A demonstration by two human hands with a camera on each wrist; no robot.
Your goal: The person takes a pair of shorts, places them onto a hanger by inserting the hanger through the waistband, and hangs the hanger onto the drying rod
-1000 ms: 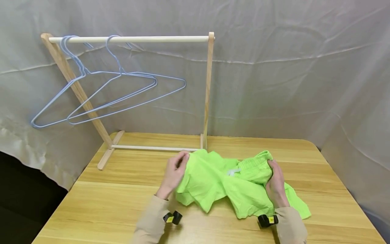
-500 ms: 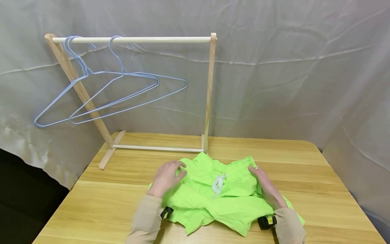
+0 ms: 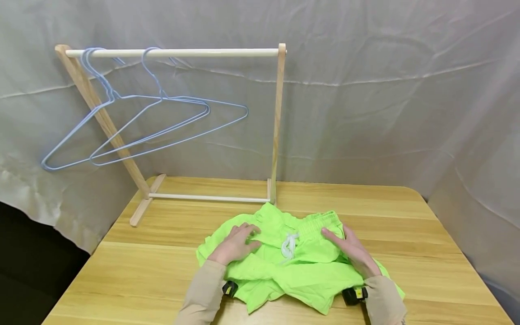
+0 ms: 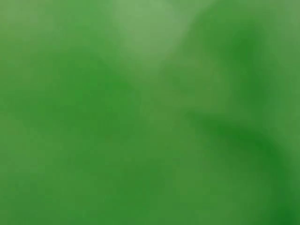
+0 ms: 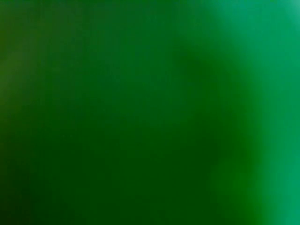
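Bright green shorts (image 3: 313,275) with a gathered waistband and a white drawstring (image 3: 289,246) lie spread and rumpled on the wooden table. On their left part rests my left hand (image 3: 235,243), its thumb and fingers apart and loosely bent. My right hand (image 3: 355,250) holds the right end of the waistband, thumb on top and the other fingers hidden behind the cloth. Both wrist views are filled with blurred green cloth, so neither hand shows there.
Behind the shorts at the left stands a wooden rack (image 3: 278,122) with a white rail (image 3: 219,53). Several light blue hangers (image 3: 122,146) hang from it. The table (image 3: 134,275) meets a grey curtain (image 3: 365,113) at the back.
The shorts have been laid flatter, their front and drawstring turned up. My left hand has let go of the left edge and moved right onto the cloth; my right hand has shifted left.
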